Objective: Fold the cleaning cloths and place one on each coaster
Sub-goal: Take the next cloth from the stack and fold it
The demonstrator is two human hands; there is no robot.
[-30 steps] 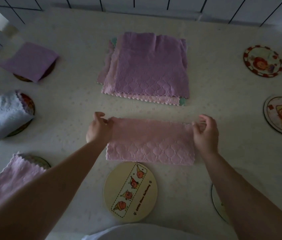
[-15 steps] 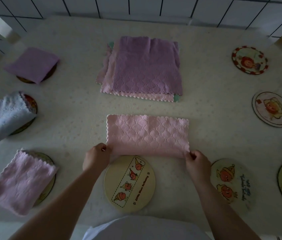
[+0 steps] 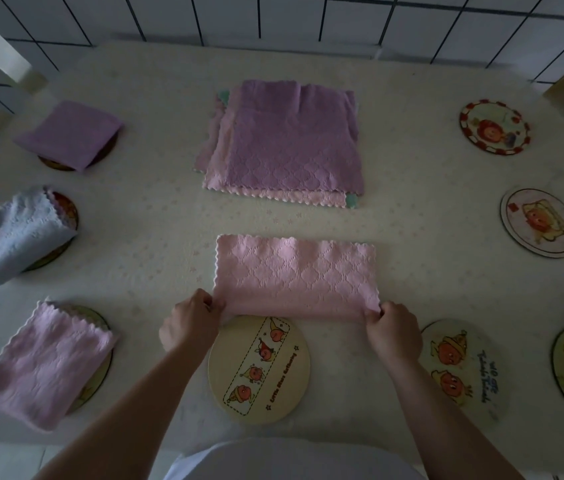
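Folding step: both hands have come from the far corners of the pink cloth point(image 3: 296, 277) to its near corners; the cloth now lies doubled into a strip, so the first fold looks done and a second fold across the strip is likely next.
Left hand point(image 3: 190, 322): fingers curled, pinching the near left corner.
Right hand point(image 3: 391, 332): fingers curled, pinching the near right corner.
Cloth position: flat on the table point(image 3: 156, 237), its near edge touching the far rim of the cream coaster point(image 3: 259, 370), between that coaster and the stack of unfolded cloths point(image 3: 285, 143).
Long axis: left to right across the view; scalloped edges face away and to the sides, the folded edge faces the person.
Progress: three coasters on the left already carry folded cloths; those on the right are bare.
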